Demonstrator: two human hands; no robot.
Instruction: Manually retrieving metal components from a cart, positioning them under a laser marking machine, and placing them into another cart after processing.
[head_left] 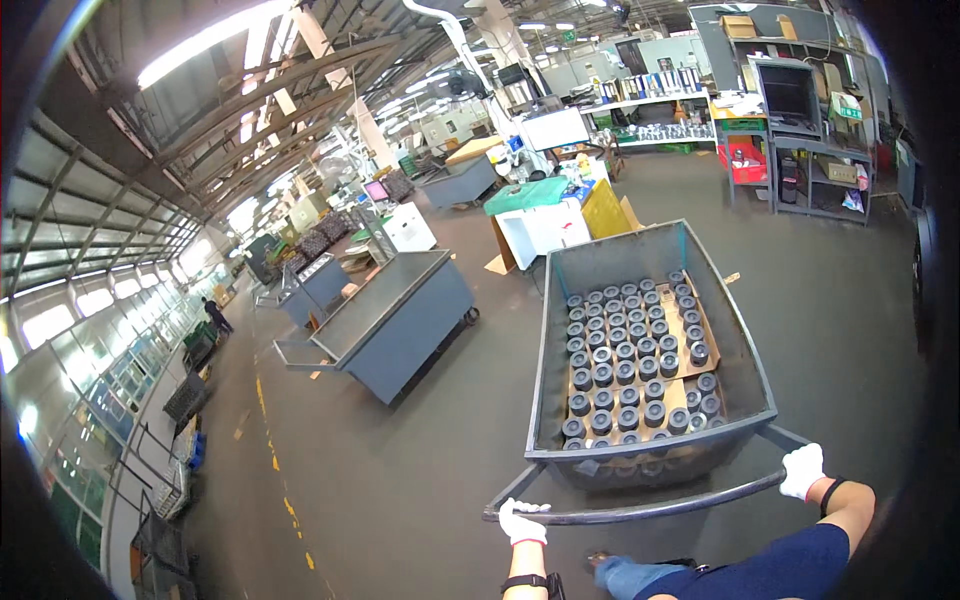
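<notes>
Both of my hands wear white gloves and hold the bar handle of a grey metal cart. At the bar's left end my left hand is closed round it, with one finger lying along the bar. My right hand grips the right end. The cart stands in front of me. Inside it, rows of dark round cylindrical parts stand upright on brown cardboard. The fingers' undersides are hidden by the hands.
Left of my cart stands another grey cart on wheels. Beyond is a white table with a green cover. Shelving with a red bin is at the far right. A yellow floor line runs along the left; a person is far off.
</notes>
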